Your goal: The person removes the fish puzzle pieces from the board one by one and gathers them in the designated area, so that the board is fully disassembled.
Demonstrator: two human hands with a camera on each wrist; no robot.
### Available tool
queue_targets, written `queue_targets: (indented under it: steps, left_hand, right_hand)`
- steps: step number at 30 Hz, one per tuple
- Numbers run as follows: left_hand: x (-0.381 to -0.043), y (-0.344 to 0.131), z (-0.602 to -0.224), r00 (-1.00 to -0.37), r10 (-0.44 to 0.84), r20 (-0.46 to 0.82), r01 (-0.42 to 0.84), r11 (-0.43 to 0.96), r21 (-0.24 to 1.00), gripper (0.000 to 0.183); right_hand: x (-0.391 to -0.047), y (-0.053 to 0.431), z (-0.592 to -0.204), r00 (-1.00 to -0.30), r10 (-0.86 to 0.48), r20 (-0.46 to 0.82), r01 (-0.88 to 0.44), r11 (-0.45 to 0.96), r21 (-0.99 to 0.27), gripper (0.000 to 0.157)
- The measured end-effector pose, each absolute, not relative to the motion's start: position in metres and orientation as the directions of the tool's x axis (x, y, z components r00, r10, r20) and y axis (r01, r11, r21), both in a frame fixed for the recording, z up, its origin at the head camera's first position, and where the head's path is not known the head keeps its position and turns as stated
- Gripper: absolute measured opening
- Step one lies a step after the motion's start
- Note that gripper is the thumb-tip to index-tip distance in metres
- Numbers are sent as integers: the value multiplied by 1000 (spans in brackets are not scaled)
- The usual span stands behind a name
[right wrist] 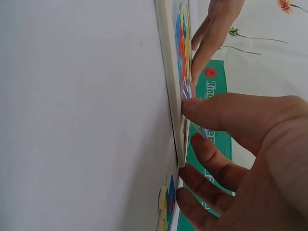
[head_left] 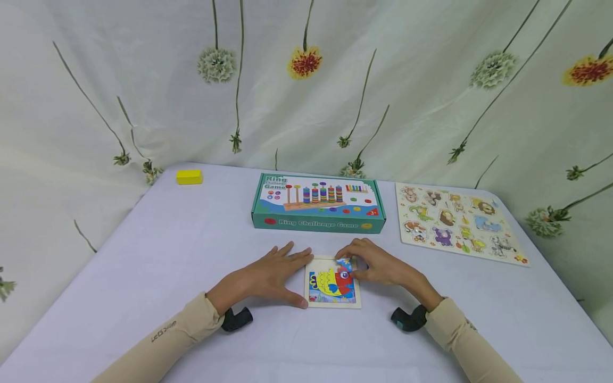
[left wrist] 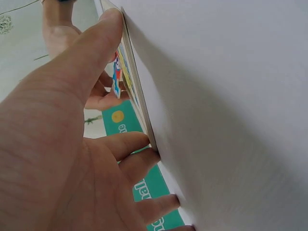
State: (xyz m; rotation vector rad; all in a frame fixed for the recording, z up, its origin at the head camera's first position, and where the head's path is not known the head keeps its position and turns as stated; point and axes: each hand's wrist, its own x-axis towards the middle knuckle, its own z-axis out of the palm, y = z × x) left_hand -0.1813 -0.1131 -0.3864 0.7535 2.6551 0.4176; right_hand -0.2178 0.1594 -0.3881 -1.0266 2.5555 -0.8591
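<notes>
A small square wooden puzzle tray (head_left: 335, 306) lies on the table, its picture a yellow and red fish. Bare wood shows along its upper left. My left hand (head_left: 273, 274) rests at the tray's left side, fingers spread, thumb on the lower corner and fingertips by the upper one. Over the upper right part, my right hand (head_left: 375, 264) pinches a puzzle piece (left wrist: 117, 77) between thumb and finger. That piece is blue, red and white and stands tilted to the tray. Another puzzle piece (right wrist: 166, 204), yellow and blue, lies on the table beneath the right fingers.
Behind the tray lies a green Ring Challenge Game box (head_left: 318, 205). To the right is a large animal puzzle board (head_left: 455, 226). A yellow block (head_left: 189, 177) sits at the far left, and a flowered cloth (head_left: 306, 106) hangs behind the table.
</notes>
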Motion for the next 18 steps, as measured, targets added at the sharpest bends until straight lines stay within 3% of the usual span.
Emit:
queue_targets:
  steps: [18]
  left_hand:
    - [-182, -114, -388, -796, 553, -246, 450, 812, 371, 100]
  right_hand:
    - [-218, 159, -389, -733, -680, -6, -552, 600, -579, 35]
